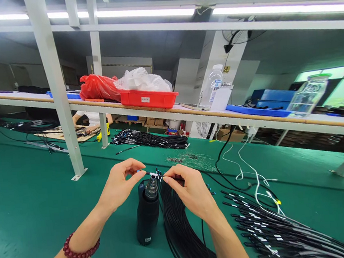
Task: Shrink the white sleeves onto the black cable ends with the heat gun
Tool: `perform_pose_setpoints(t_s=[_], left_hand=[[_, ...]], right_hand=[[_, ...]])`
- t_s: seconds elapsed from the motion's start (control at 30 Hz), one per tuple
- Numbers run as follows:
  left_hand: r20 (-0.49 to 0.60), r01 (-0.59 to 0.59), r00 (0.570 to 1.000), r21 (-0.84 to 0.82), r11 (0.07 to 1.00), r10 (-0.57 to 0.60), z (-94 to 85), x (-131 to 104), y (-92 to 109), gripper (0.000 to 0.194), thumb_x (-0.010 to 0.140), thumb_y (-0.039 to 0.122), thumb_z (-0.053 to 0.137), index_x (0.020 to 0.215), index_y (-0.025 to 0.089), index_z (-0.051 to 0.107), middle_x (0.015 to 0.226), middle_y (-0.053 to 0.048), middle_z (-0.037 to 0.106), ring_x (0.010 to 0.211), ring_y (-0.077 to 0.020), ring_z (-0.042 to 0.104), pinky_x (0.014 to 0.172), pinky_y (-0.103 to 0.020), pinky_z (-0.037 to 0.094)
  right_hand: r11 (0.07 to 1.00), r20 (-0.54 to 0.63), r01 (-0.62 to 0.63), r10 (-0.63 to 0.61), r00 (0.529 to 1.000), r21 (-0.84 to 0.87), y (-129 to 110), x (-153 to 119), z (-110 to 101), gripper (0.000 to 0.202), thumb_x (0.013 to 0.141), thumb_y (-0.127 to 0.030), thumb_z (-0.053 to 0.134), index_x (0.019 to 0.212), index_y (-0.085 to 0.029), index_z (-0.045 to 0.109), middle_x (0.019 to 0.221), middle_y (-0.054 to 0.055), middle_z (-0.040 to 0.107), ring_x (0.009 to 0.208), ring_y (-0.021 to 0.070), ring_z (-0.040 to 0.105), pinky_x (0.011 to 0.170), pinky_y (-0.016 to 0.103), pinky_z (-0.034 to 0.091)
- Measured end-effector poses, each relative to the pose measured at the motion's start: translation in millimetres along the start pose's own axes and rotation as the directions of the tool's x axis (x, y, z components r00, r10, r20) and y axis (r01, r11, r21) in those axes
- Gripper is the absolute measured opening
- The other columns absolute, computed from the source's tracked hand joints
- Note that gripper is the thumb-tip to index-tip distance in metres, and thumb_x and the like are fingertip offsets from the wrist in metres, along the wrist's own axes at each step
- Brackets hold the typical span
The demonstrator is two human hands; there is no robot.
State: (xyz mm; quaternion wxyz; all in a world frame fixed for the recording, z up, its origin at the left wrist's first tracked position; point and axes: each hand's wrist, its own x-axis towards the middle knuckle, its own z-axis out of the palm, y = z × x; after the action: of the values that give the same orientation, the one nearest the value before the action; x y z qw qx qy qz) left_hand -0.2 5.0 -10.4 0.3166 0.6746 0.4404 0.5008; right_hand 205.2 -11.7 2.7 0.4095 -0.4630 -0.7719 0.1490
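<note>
My left hand (119, 183) pinches the blue-tipped end of a thin black cable (153, 174) with a white sleeve on it. On the other side of the sleeve, my right hand (192, 187) grips the same cable between thumb and fingers. The stretch between my hands lies level, just over the metal nozzle of a black heat gun (148, 221) standing upright; whether they touch I cannot tell. Beside the gun, a bundle of black cables (177, 229) runs toward me, partly behind my right hand and forearm.
Many white-marked black cables (265, 229) lie at the right on the green bench (110, 247). Farther back are another cable bundle (149, 139), wire scraps (192, 159) and white cords (254, 170). A shelf (195, 115) holds a red tray (148, 99) and bottles. A co-worker's arms (90, 122) show behind it.
</note>
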Motion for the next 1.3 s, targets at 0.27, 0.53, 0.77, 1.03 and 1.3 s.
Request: perform_pose_setpoints(t_s=[0.27, 0.53, 0.77, 1.03, 1.3], left_hand=[[-0.004, -0.018, 1.000, 0.271, 0.962, 0.020, 1.2, -0.1, 5.7, 0.037, 0.090, 0.046, 0.048, 0.065, 0.019, 0.057, 0.062, 0.003, 0.054, 0.060, -0.0132, 0.046, 0.058, -0.026, 0.033], [0.018, -0.057, 0.998, 0.309, 0.949, 0.054, 3.2, -2.2, 5.8, 0.041, 0.093, 0.048, 0.039, 0.063, 0.021, 0.044, 0.057, 0.005, 0.041, 0.055, -0.0123, 0.036, 0.054, -0.025, 0.028], [-0.033, -0.096, 0.994, 0.200, 0.975, 0.105, 2.3, -1.4, 4.2, 0.018, 0.092, 0.038, 0.048, 0.090, 0.022, 0.056, 0.081, 0.002, 0.058, 0.076, -0.0150, 0.052, 0.071, -0.026, 0.040], [-0.068, 0.003, 0.998, 0.276, 0.961, 0.017, -11.2, -21.6, -10.8, 0.022, 0.093, 0.045, 0.044, 0.099, 0.025, 0.051, 0.081, 0.002, 0.058, 0.079, -0.0169, 0.054, 0.073, -0.027, 0.040], [0.446, 0.154, 0.760, 0.583, 0.798, -0.472, -30.5, -124.4, -123.8, 0.014, 0.066, 0.018, 0.059, 0.079, 0.023, 0.055, 0.092, 0.001, 0.063, 0.088, -0.0198, 0.055, 0.078, -0.029, 0.040]], right_hand=[[1.000, 0.014, -0.011, 0.011, 1.000, -0.013, -0.6, -1.1, 0.8, 0.028, 0.093, -0.031, 0.050, 0.073, -0.021, 0.066, 0.068, -0.001, 0.061, 0.061, 0.0146, 0.050, 0.056, 0.026, 0.034], [1.000, 0.025, 0.007, -0.006, 1.000, -0.023, -3.4, -2.9, -0.1, 0.030, 0.094, -0.030, 0.046, 0.070, -0.020, 0.061, 0.063, -0.002, 0.056, 0.056, 0.0135, 0.046, 0.052, 0.025, 0.031], [1.000, -0.040, -0.009, 0.009, 0.999, 0.001, 3.8, -1.5, 4.5, 0.023, 0.090, -0.030, 0.054, 0.072, -0.021, 0.064, 0.069, -0.002, 0.062, 0.064, 0.0155, 0.052, 0.059, 0.025, 0.035], [0.847, -0.191, -0.285, 0.221, 0.957, -0.448, 59.9, 10.5, 7.1, 0.039, 0.101, -0.032, 0.033, 0.122, -0.014, 0.061, 0.111, 0.011, 0.065, 0.103, 0.0243, 0.058, 0.088, 0.034, 0.041], [0.661, 0.046, -0.462, 0.600, 0.798, -0.591, 145.4, -62.9, 25.8, 0.018, 0.091, -0.026, 0.057, 0.090, -0.013, 0.069, 0.090, 0.016, 0.070, 0.090, 0.0324, 0.066, 0.070, 0.036, 0.045]])
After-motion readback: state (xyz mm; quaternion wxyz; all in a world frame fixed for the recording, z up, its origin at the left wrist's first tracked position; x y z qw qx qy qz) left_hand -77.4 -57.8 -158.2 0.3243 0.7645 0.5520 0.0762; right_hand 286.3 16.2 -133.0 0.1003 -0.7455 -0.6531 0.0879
